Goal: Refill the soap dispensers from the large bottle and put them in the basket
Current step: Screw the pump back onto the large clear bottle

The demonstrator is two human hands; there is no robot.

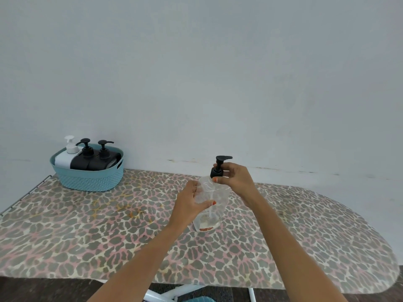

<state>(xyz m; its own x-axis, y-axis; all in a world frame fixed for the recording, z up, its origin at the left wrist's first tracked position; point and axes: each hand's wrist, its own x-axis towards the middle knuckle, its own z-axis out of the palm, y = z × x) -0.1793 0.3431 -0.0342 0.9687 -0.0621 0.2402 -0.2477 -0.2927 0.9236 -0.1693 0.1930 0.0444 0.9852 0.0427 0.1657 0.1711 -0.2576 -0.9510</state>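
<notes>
Left hand (189,200) hides much of the clear dispenser (210,205); right hand (234,179) covers its pump collar.

Two bare forearms reach forward, hands raised close together.

The left hand (189,200) curls in a grip, thumb across the front with its red-painted nail showing, a thin ring on one finger. The right hand (234,178) sits just above and beside it, wrist bent, fingertips (216,179) pinched together, pointing down toward the left fingers.

Leopard-print ironing board (87,232) — teal basket (91,179), clear dispenser (210,216) standing on it.
</notes>
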